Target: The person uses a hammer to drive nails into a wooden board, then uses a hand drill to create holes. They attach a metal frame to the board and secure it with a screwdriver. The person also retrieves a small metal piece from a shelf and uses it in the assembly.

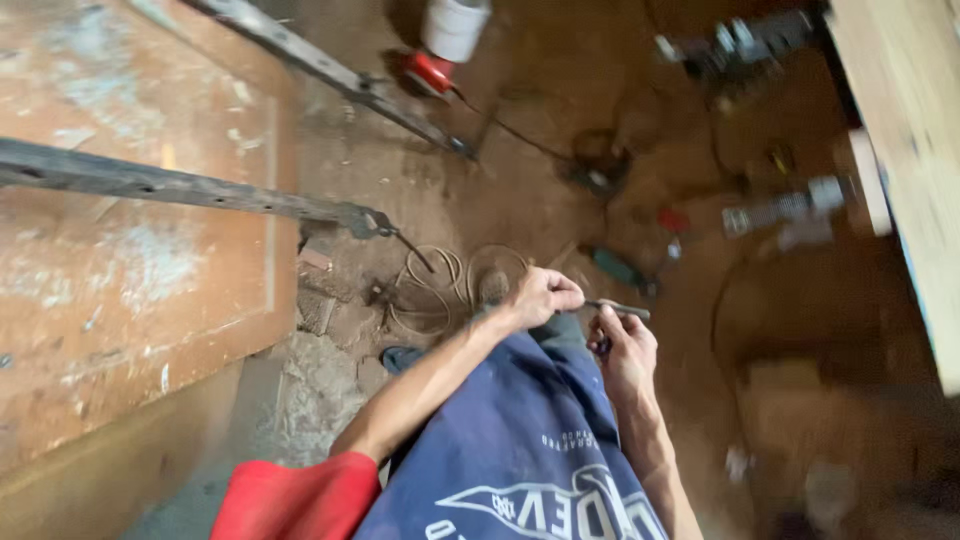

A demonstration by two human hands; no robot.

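Over the floor (520, 200):
Hands: two
Left hand (543, 296): closed on one rod (620, 310)
Right hand (622, 352): curled under the rod, grip unclear
Bars: two

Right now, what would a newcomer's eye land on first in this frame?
Most likely the two hands low in the centre: the left hand and right hand both close around a thin dark rod above a blue garment. Next, the long grey metal bar crossing the worn wooden panel on the left. Beyond the hands, a coil of pale cord lies on the dirt floor, and a white bucket stands at the top.
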